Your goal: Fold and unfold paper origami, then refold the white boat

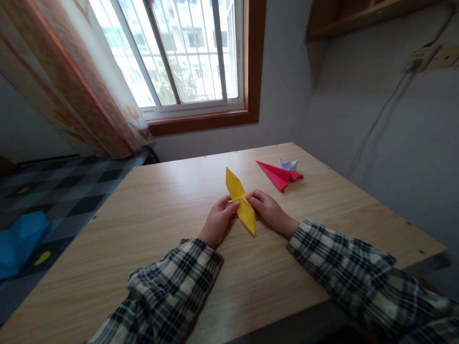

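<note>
"While the worktop (118, 239) spans the lower frame, what shows at the centre?"

"The left hand (218, 219) and the right hand (270, 210), fingers (232, 207) gripping the folded yellow paper (244, 208) between them."

"And beyond?"

"Right of centre, a red paper plane (280, 176), with a smaller white paper boat (289, 165) just behind it."

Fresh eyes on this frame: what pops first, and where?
Likely the bright yellow folded paper, held between the left hand and right hand over the middle of the wooden table. Next, the red paper plane toward the table's far right, with a small white paper boat just behind it. The glaring window beyond the table also draws the eye.
</note>
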The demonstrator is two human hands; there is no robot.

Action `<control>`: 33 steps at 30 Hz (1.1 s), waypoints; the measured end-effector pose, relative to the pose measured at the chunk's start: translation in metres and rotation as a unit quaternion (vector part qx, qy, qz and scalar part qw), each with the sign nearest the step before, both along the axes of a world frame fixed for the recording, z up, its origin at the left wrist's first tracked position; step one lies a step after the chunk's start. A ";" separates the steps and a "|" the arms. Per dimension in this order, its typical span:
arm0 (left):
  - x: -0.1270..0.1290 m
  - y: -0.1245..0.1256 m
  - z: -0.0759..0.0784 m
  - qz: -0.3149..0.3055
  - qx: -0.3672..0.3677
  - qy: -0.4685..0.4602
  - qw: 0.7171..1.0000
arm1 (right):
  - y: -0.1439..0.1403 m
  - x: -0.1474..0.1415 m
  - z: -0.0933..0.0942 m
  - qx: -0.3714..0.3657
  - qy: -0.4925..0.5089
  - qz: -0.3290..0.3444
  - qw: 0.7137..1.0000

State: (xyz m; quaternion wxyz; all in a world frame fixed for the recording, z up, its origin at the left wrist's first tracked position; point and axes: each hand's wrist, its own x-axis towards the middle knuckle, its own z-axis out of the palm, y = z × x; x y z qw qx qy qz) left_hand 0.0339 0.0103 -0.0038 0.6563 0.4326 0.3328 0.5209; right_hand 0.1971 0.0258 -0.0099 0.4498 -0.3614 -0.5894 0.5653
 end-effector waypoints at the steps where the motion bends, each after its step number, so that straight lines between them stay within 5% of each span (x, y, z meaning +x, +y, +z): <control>1: 0.000 0.000 0.000 0.001 -0.002 0.001 1.000 | 0.000 0.000 -0.001 0.001 -0.002 0.000 1.000; 33: -0.001 0.000 -0.004 0.014 0.016 0.095 0.995 | 0.001 -0.001 -0.006 0.041 -0.004 0.034 0.999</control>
